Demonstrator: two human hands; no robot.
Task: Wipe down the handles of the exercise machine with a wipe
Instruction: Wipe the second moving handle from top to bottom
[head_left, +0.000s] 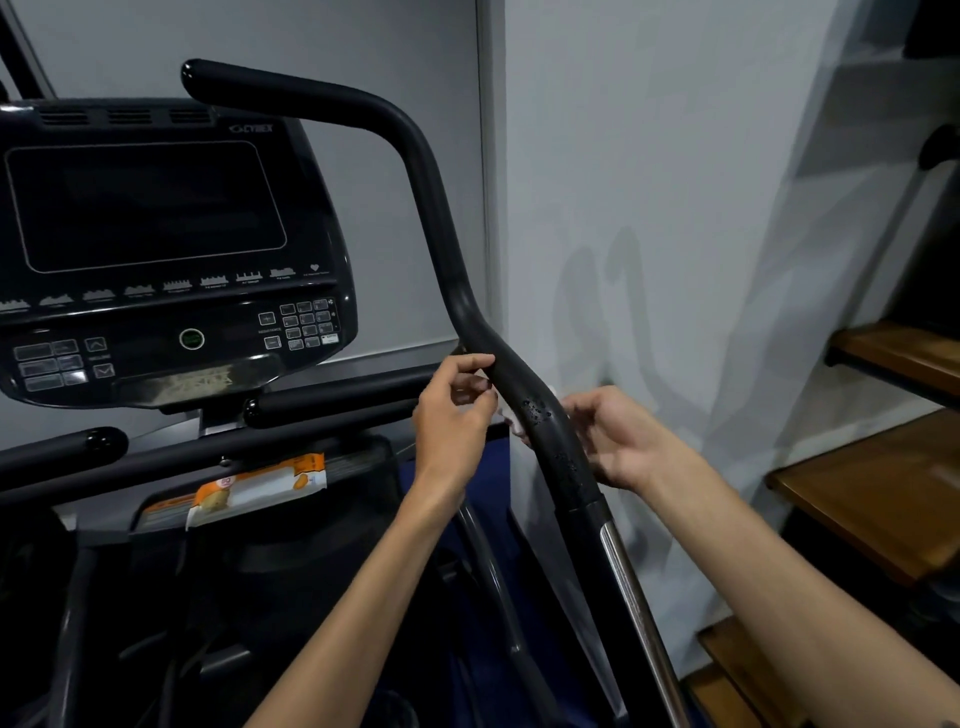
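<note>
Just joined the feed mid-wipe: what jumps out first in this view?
The long black curved handle sweeps from upper left down through the centre, with the left hand and right hand on either side of its bend and a bit of white wipe showing between them behind the bar. At left sits the dark console, and below it an orange-and-white packet.

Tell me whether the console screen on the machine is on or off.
Off, as far as shows: the console screen is uniformly dark, with no figures or lit graphics. Only the round button below it looks faintly green.
</note>
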